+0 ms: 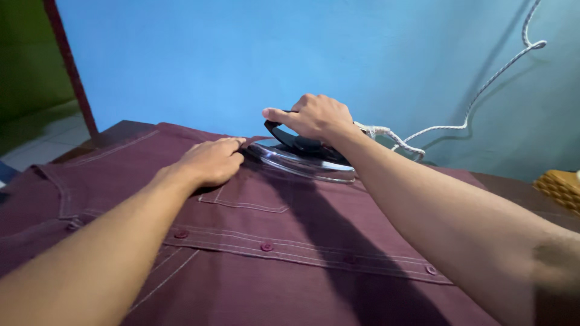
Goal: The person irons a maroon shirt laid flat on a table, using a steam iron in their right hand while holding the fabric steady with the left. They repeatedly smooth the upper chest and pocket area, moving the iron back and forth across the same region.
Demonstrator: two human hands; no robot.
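Two hands are seen: the iron [305,158] is gripped by the right hand [314,116], its long axis lying toward nine o'clock; the shirt [254,241] is pressed flat there by the left hand [211,160], fingers unclenched.

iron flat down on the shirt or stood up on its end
Flat down. The iron rests soleplate-down on the maroon shirt, with the right hand gripping its handle.

Right hand [314,116] covers iron [305,158] handle; only bit of black grip peeks out under fingers. Left hand [211,160] lies flat on shirt [290,253], hides cloth under palm. Pocket [244,199] top tucked under left hand. Shirt cut off at bottom and left edges. Cord [477,96] leaves picture at top, right of right hand. Both arms cut off at bottom. Yellow thing [560,187] far right, half seen, can't tell what.
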